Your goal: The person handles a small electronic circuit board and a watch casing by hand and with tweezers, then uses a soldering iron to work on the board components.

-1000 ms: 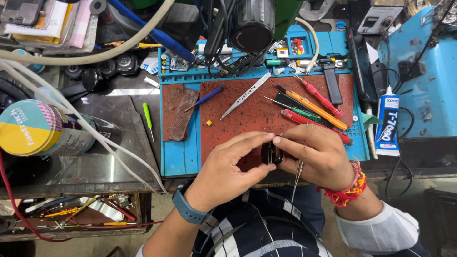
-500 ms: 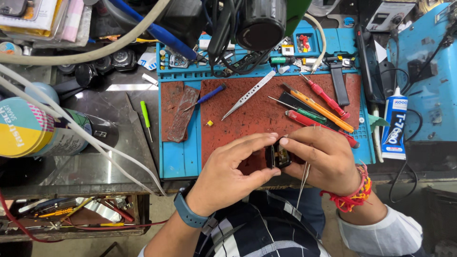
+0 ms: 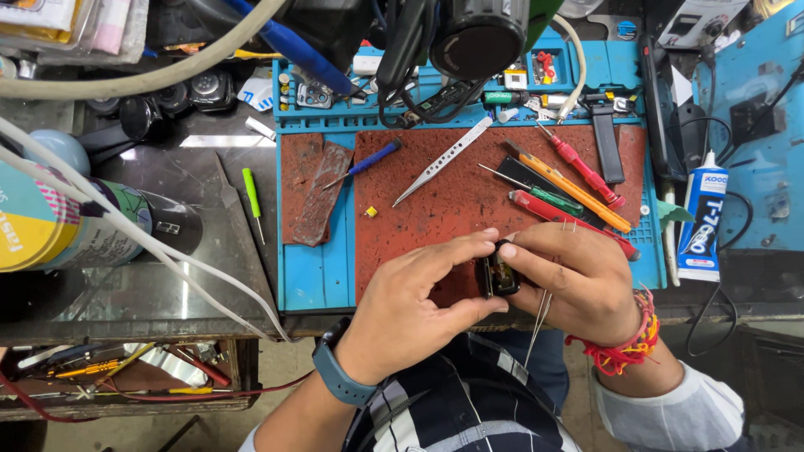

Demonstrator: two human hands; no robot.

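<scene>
I pinch the small black device (image 3: 497, 274) between both hands just above the near edge of the rust-red work mat (image 3: 444, 209), my left hand (image 3: 410, 314) closed on its left side with thumb and fingertips, my right hand (image 3: 578, 280) clamped on its right side with thin metal tweezers (image 3: 538, 322) tucked under the palm. To do this well I judge I should brace both wrists on the bench edge, press evenly from both sides so the part does not twist, and angle the opened face toward me. The screwdrivers (image 3: 569, 180) lie near, within reach.
</scene>
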